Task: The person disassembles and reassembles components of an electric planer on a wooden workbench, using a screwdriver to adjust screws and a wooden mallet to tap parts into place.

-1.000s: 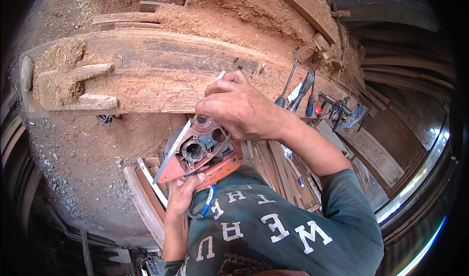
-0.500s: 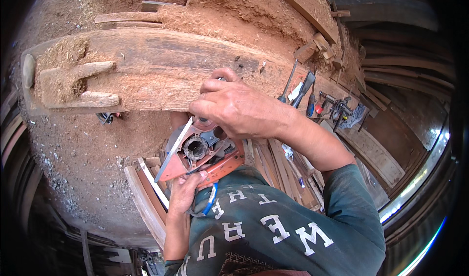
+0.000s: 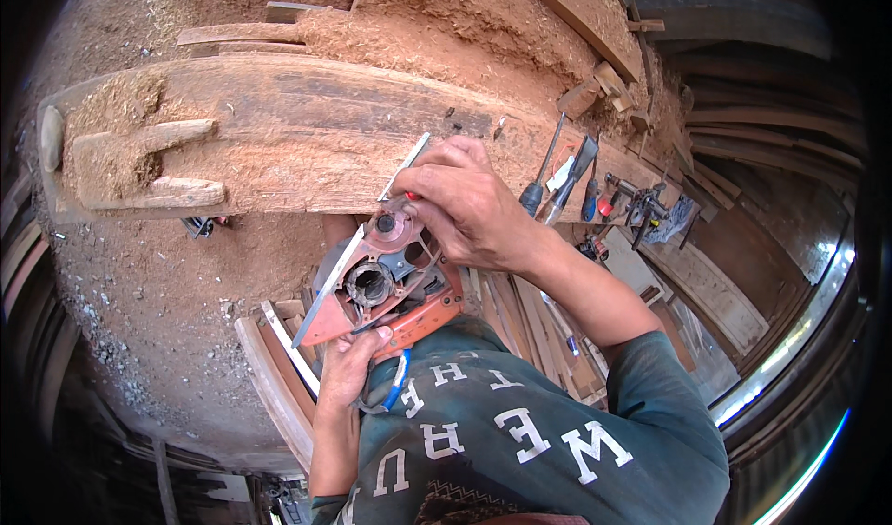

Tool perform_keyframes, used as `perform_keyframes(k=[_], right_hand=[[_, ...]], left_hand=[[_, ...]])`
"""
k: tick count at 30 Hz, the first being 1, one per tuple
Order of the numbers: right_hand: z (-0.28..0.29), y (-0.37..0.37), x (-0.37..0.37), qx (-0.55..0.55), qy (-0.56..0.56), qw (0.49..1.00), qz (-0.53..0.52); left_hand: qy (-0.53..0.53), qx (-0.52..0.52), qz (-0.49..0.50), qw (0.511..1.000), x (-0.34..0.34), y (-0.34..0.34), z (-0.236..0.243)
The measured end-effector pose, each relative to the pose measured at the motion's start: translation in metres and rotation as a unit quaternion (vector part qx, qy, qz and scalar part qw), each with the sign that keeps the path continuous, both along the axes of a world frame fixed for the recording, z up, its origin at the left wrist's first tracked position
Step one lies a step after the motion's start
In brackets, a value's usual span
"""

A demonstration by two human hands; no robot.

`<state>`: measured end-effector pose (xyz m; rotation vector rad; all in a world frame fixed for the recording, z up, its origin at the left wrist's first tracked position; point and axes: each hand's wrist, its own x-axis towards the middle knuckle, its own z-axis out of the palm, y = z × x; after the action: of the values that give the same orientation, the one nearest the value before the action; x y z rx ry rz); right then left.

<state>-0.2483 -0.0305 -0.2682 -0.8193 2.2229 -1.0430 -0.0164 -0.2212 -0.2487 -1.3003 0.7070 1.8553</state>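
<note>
Right hand [image 3: 476, 200] pinches thin strip [image 3: 407, 164] over plank's [image 3: 297, 125] near edge; left hand [image 3: 347, 365] grips opened orange tool [image 3: 372, 285]. Shirt [image 3: 557, 413]: white block letters.

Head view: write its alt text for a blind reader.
The left hand holds an orange power tool, its inner parts exposed; the right hand grips a slim pale strip. Hand tools lie on a dusty wooden bench.

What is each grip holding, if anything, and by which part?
The left grip holds the opened orange power tool by its lower edge. The right grip appears to hold a thin pale strip; exactly where along it is hidden.
</note>
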Motion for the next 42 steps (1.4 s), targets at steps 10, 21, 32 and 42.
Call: perform_keyframes(k=[10, 21, 32, 42], right_hand=[[-0.005, -0.001, 0.010, -0.014, 0.039, 0.999, 0.034], [0.002, 0.001, 0.000, 0.004, 0.005, 0.999, 0.053], [0.007, 0.001, -0.007, 0.021, 0.005, 0.998, 0.067], [0.004, -0.012, -0.020, -0.010, -0.024, 0.988, 0.152]], left_hand=[[-0.005, -0.001, 0.004, 1.000, -0.007, 0.000, 0.004], [-0.009, 0.005, 0.005, 1.000, -0.008, 0.001, 0.004], [-0.001, 0.005, 0.000, 1.000, -0.003, 0.000, 0.002], [-0.013, -0.001, 0.000, 1.000, -0.010, 0.001, 0.006]])
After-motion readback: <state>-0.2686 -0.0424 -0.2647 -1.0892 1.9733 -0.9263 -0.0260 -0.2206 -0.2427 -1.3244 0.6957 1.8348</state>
